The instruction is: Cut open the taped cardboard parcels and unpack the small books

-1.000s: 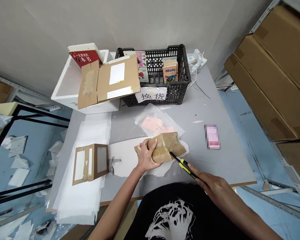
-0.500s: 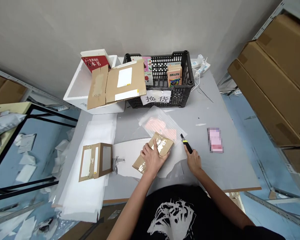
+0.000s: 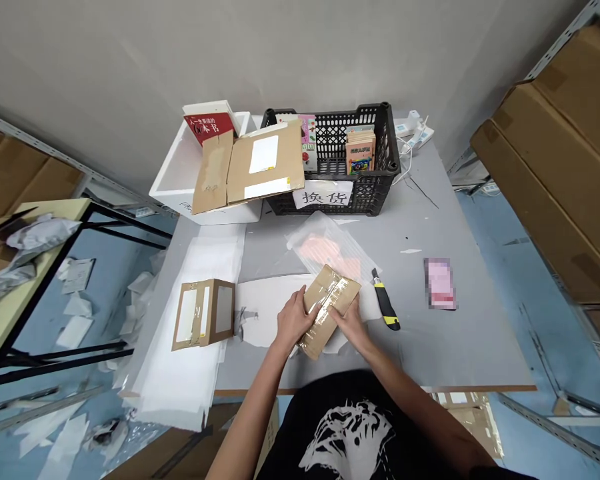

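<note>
Both hands, left and right, are gripping the taped cardboard parcel (utility knife lying beside) on the counter.

My bare forearms reach forward and angle toward each other. My left hand and right hand sit close together, palms turned inward, fingers curled in a grip, left thumb on top.
</note>
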### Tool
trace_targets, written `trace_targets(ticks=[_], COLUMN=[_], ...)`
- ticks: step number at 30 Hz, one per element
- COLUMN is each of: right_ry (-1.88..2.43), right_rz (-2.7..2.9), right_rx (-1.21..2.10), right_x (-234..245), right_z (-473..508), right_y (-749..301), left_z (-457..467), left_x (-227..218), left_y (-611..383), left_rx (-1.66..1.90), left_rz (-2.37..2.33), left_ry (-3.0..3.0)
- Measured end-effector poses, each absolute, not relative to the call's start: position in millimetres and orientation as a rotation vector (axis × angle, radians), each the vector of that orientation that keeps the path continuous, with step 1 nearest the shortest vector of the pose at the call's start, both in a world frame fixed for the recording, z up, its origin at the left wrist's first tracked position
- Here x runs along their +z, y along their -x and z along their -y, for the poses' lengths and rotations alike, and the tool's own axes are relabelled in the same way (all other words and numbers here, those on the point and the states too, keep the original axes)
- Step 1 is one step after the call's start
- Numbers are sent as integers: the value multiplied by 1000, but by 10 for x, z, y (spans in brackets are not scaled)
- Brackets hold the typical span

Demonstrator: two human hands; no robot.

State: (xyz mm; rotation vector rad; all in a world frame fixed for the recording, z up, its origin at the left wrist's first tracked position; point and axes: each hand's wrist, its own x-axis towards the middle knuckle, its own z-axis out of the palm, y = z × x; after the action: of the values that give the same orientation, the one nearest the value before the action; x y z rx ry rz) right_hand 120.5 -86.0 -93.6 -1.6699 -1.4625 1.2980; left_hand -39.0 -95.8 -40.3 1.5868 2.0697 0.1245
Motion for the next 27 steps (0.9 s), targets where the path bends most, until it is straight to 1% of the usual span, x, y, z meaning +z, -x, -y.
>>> trace_targets(ticks=[3,5,12,17,22,25,27], right_ry=[1795,1816,1943,2050,1887,1703,1663], right_rz=[1238,1190,1265,1344,1542,1754,1889], right_rx=[1329,1332,1238,1249,1310,1338,1297], right_x=[-897,-874,-716,-649,-690,-715,-741], right_z=[834,799,686,673,577,434,341], right_y=[-1052,-1032,-1069,-1077,-1195,-1331,-1460], left_z=[974,987,974,973,1107,1194,1224], left_x=[-415,-422,-412,-387,-358,-386,-429], left_y=[302,249,122,104,56,20,5], left_rx=[130,121,-61,-82,-24,105,220], left_rz=[-2108,-2139,-2213,-2212,-2162,-2155,-2178], left_ry=[-1582,-1568,-1505,-1502,-1407,-1267,-1199])
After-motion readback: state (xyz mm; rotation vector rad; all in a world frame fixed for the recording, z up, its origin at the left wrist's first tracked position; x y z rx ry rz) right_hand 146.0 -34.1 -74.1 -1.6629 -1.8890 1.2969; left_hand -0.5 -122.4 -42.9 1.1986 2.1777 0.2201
